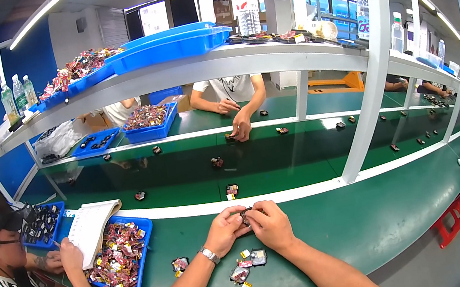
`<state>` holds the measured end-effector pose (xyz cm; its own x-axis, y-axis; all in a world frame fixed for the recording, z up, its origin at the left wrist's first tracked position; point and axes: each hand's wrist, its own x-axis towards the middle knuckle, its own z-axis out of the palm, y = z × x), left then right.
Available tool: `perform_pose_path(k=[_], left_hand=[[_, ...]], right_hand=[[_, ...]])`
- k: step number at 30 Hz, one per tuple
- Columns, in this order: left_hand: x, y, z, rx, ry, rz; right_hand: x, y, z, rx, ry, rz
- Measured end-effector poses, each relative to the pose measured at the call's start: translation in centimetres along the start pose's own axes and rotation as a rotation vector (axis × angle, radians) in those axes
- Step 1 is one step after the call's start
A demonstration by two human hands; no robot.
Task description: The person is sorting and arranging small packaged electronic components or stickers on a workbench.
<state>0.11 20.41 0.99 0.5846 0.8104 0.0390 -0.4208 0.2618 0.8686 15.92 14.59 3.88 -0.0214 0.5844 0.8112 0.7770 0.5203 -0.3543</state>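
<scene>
In front of me, over the green bench, my left hand [224,230] and my right hand [272,225] meet, fingers closed around a small dark electronic part [246,217]. My fingers cover most of it, so its exact kind does not show. A watch sits on my left wrist. Below my hands, on the bench, lie an open dark casing [258,257] and a round casing with a red board [240,274]. Small white-and-yellow pieces lie beside them. Another small assembly [180,265] rests near my left forearm.
At left, a blue tray [147,224] full of red boards carries an open notebook [93,226] near a seated person. A green conveyor [187,178] with scattered parts runs beyond a white rail. Shelf posts [362,73] rise ahead; across the belt another person's hands [239,126] handle parts.
</scene>
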Motion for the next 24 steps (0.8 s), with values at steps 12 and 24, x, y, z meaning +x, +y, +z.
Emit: perform_pose_path(k=[12, 24], left_hand=[[0.0, -0.1, -0.1, 0.005, -0.027, 0.009], [-0.1, 0.1, 0.4, 0.022, -0.010, 0.019]], right_hand=[[-0.3, 0.3, 0.2, -0.144, -0.042, -0.100], [-0.1, 0.6, 0.5, -0.163, 0.024, -0.189]])
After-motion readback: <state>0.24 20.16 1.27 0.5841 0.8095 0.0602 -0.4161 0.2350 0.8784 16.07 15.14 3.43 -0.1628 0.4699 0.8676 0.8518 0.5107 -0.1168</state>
